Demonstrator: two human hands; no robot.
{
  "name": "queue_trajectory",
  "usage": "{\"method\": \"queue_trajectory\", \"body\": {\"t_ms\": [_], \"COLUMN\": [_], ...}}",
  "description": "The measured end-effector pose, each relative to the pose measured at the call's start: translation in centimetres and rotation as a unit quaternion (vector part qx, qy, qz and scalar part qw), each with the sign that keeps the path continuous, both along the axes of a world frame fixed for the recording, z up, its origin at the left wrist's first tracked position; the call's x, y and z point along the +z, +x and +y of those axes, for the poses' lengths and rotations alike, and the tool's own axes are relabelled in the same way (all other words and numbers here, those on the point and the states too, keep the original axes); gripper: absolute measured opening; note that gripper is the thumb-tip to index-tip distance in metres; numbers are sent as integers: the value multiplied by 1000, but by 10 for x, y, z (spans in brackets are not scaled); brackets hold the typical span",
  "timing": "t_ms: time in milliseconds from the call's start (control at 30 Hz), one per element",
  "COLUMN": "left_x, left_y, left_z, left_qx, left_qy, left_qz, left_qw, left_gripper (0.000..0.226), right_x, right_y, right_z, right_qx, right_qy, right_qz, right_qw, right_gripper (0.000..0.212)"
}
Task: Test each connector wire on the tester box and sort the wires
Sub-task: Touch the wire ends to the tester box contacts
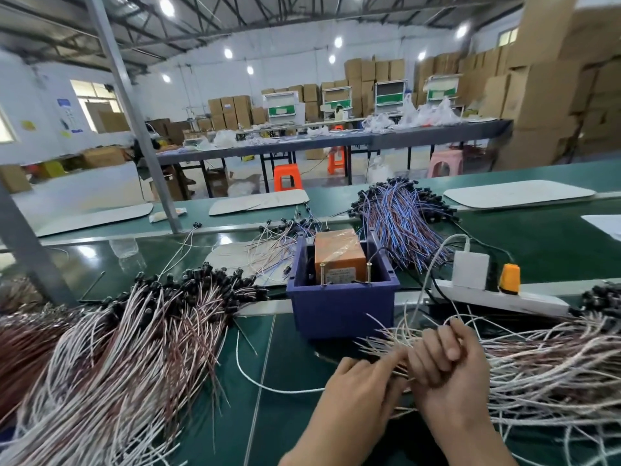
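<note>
Right hand (443, 359) gripping wires (386, 343), thin, white-brown

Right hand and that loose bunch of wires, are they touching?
Touching. The head view shows the right hand with its fingers curled round the bunch of wires, ends poking out leftward.

Green surface (537, 237), carrying:
- white power strip (497, 299) with a white adapter (470, 270) and an orange plug (509, 278) seated in it
- pale oval mats (519, 193) along the far edge

Grey steel post (134, 119), leaning.
Beyond: long table (336, 141), orange stool (286, 176), pink stool (445, 163), stacked cardboard cartons (537, 95).
</note>
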State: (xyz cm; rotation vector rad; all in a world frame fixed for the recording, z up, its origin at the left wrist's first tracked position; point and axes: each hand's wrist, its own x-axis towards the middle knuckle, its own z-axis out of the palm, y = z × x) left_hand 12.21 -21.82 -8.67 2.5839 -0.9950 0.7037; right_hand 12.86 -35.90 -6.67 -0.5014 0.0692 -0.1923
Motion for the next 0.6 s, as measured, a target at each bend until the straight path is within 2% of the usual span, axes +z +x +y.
{"method": "queue_trajectory", "body": {"t_ms": [100,167,233,267,300,400,500,567,600], "left_x": [1,8,23,35,48,99,154,191,208], "left_y": [0,0,-1,-2,-2,8,47,90,115], "left_z": [8,22,40,50,62,97,109,102,98], "left_qx": [-23,-10,11,17,22,84,153,180,210], "left_qy": [37,55,11,-31,-74,-154,-226,-223,-182], "left_qz": [-45,-70,-109,-122,-130,-166,-202,-234,-225], "left_qw": [998,996,994,992,988,970,941,929,934], "left_gripper": [29,28,26,24,22,20,28,34,37], "right_x": [-2,-3,-2,-1,0,-3,-5,-6,-7], "right_y": [0,-1,1,3,5,10,13,15,16], "right_z": [-17,-25,-27,-26,-23,-16,-6,0,3], "right_qx": [-1,1,6,9,18,70,85,83,86], "right_qy": [82,99,96,87,75,24,-56,-118,-150], "right_qz": [-4,-8,-15,-14,-10,9,34,38,35], "right_qw": [997,995,995,996,997,997,994,989,984], "right_gripper": [41,39,30,23,26,44,37,35,36]}}
